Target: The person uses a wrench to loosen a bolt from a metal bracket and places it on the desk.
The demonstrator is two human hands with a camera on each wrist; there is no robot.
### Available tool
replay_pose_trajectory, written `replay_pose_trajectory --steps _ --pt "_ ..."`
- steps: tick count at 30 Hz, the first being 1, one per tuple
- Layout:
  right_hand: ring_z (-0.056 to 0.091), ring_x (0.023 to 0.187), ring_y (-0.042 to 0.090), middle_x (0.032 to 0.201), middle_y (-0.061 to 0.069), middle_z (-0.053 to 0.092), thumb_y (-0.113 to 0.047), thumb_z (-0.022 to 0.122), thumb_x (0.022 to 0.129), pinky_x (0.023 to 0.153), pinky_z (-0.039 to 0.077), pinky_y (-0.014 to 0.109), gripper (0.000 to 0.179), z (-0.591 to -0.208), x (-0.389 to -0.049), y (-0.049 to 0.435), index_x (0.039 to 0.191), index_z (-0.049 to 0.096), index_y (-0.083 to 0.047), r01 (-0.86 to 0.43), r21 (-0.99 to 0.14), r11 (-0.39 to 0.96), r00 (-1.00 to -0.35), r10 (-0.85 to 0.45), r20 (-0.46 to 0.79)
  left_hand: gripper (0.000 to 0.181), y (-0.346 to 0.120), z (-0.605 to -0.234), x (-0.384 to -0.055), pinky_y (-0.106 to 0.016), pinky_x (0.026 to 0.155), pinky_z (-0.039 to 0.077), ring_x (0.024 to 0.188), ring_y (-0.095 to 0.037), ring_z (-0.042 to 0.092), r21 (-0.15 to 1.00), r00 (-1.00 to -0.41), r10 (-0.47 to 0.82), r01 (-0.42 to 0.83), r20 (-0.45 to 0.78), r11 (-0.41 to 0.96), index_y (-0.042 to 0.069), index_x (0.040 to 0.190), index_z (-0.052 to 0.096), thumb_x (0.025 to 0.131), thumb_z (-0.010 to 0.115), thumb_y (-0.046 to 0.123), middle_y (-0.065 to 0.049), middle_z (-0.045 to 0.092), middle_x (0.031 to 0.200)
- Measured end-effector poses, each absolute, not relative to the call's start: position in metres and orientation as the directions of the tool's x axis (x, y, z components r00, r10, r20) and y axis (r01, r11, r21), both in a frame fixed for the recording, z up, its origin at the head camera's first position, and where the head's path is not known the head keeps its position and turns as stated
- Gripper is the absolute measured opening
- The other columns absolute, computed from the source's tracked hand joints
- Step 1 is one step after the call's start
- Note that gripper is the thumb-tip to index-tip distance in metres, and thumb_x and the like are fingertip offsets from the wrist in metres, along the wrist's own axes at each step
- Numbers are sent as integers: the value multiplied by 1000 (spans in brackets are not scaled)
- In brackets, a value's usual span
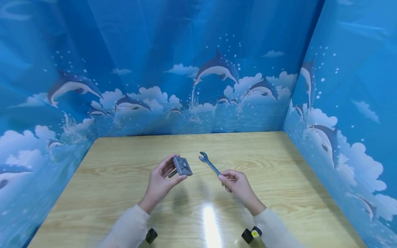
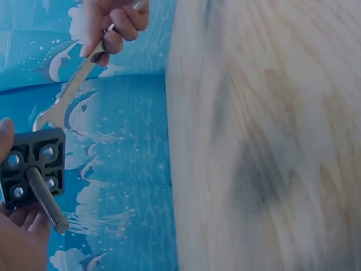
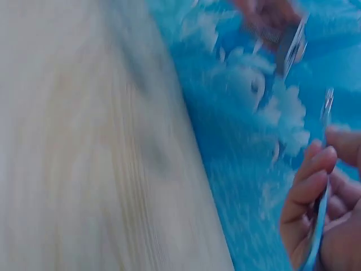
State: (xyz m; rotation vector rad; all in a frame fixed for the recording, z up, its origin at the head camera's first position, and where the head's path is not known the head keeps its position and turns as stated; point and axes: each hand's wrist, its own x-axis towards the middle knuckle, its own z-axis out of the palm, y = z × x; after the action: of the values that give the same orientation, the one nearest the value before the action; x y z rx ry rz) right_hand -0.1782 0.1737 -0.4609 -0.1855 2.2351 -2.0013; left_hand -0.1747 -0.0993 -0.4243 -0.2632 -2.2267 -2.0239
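Note:
My left hand (image 1: 159, 182) grips a small square grey plate (image 1: 183, 166) by its edges, thumb on the near side and fingers on the far side. In the left wrist view the plate's ribbed back shows holes at its corners, and a threaded bolt (image 2: 47, 199) sticks out from its middle. Over on the right, my right hand (image 1: 238, 186) pinches an open-end wrench (image 1: 212, 166) by its handle. The wrench's forked head points up and left towards the plate, with a gap between them in the head view. Both things are held above the table.
The light wood-grain table (image 1: 124, 213) lies below both hands. A blue curtain (image 1: 149, 65) printed with dolphins and clouds closes off the back and sides. Small dark devices sit at both wrists, and a bright glare (image 1: 211, 224) shows on the tabletop.

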Motion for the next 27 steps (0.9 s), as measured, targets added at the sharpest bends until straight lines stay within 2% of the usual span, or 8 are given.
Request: replay_pose_trajectory --steps 3,7,21,27 --pt "46 49 5 69 0 58 -20 64 93 43 37 13 28 -459 -167 161 101 62 7 74 -997 31 -974 -213 -79 78 -98 -429 -175 -19 98 48 117 -24 59 952 -962 4 270 272 142 4 134 50 65 86 7 -10 57 133" --pt "46 49 4 68 -1 57 -19 63 93 42 39 11 26 -454 -156 147 100 61 6 107 -994 -13 -963 -251 -101 78 -98 -432 -175 -19 98 48 116 -25 60 940 -950 -8 308 313 143 3 133 51 64 87 7 -12 58 131" --pt "48 46 4 67 0 57 -19 62 94 39 40 11 27 -443 -137 125 98 58 7 142 -989 -48 -942 -313 -120 77 -94 -432 -175 -22 98 49 112 -23 62 898 -912 17 407 410 166 4 131 53 62 87 7 -12 60 129" --pt "48 46 4 66 0 58 -18 63 93 38 41 11 27 -442 -134 121 98 56 8 166 -984 -63 -942 -305 -139 76 -91 -419 -167 -29 99 49 113 -29 61 897 -914 15 401 405 183 -3 131 52 63 85 -2 -18 58 129"
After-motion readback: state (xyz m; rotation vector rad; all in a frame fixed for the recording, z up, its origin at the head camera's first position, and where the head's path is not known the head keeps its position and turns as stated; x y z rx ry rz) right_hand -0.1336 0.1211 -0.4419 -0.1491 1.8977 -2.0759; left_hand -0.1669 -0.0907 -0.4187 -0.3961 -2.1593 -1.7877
